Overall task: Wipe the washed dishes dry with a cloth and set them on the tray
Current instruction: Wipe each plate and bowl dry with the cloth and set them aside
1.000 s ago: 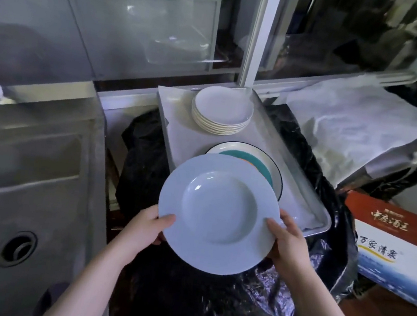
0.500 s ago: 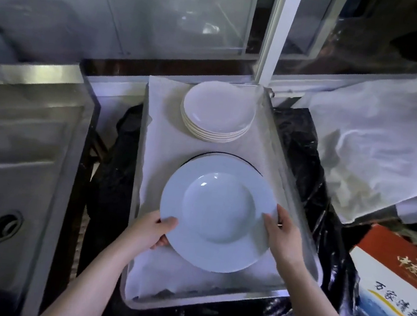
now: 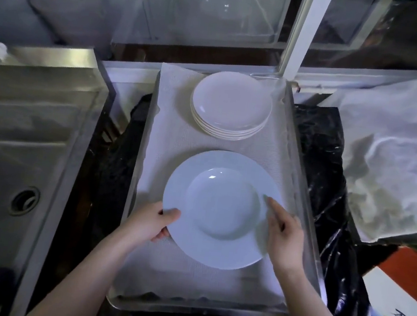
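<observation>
1. Head view, nearest zone: both forearms reached forward over the near rim of the rectangular stainless-steel tray (image 3: pixel 209 313), which was lined with a white woven cloth liner (image 3: pixel 168 132).
2. The left hand (image 3: pixel 150 220) gripped the left edge of the wide-rimmed pale blue soup plate (image 3: pixel 218 209): the thumb lay on top of the rim and the fingers curled underneath. This pinch judged to carry the plate's weight while it was lowered flat.
3. The right hand (image 3: pixel 283 235) met the plate's right rim with its fingers extended and slightly apart, the fingertips lying on the rim's upper face. Whether any finger hooked under the edge could not be determined. The hand judged to be steadying and guiding rather than clamping.
4. The plate sat level in the near half of the tray, at or just above the liner; contact beneath it was hidden. A two-sided hold judged to keep it from tilting or striking the tray wall.
5. Farther back, a stack of small white round plates (image 3: pixel 231 105) occupied the far half of the tray, apart from the soup plate. Sorting by size judged to keep stacks stable.
6. To the left stood a stainless-steel sink (image 3: pixel 20 140); to the right lay a crumpled white cloth (image 3: pixel 397 154), judged to be the drying cloth, parked within reach.
</observation>
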